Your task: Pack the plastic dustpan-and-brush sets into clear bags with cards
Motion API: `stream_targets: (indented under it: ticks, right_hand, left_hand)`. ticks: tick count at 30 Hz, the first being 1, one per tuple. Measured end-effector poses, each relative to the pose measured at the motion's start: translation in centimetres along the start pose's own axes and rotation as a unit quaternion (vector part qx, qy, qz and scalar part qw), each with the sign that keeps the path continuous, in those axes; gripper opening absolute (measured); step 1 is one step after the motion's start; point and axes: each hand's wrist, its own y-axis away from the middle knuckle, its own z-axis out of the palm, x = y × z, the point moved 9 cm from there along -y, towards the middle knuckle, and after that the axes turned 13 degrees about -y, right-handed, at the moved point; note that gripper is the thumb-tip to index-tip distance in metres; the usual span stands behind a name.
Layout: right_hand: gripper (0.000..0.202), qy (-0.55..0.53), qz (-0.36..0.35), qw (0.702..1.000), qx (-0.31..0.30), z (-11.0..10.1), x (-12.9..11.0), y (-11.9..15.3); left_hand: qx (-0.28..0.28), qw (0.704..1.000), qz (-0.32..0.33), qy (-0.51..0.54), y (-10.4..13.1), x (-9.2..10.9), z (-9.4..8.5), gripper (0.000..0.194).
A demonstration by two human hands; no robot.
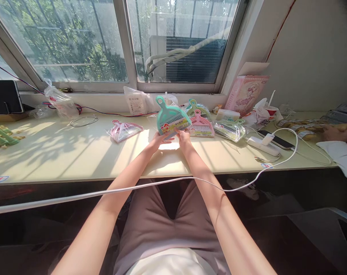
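Note:
A teal mini dustpan and brush set [170, 115] with a printed label is held up above the table in front of me. My left hand [159, 140] grips its lower left edge, and my right hand [183, 136] pinches its lower right edge. A pink dustpan set [201, 124] stands just right of it, with green and blue sets [197, 105] behind. To the right, a bagged green and grey set [230, 129] lies on the table. Another pink set in clear wrap [125, 130] lies left of my hands.
A white power strip [263, 146], a phone [275, 139] and a trailing white cable [190, 178] are at right. A pink box [246, 91] leans by the wall. A co-worker's hand [338, 132] rests at far right. Green plastic pieces [1, 133] lie far left.

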Motion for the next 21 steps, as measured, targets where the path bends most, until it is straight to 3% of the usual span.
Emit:
stream_targets:
  ticks: [10, 21]
  right_hand:
    - [0.036, 0.001, 0.005, 1.000, -0.013, 0.40, 0.08, 0.12]
    - [0.043, -0.013, 0.002, 1.000, -0.029, 0.41, 0.81, -0.41]
  left_hand:
    - [0.033, 0.999, -0.003, -0.024, -0.09, 0.23, -0.58, 0.071]
    - [0.048, 0.998, 0.011, -0.036, -0.07, 0.51, -0.94, 0.066]
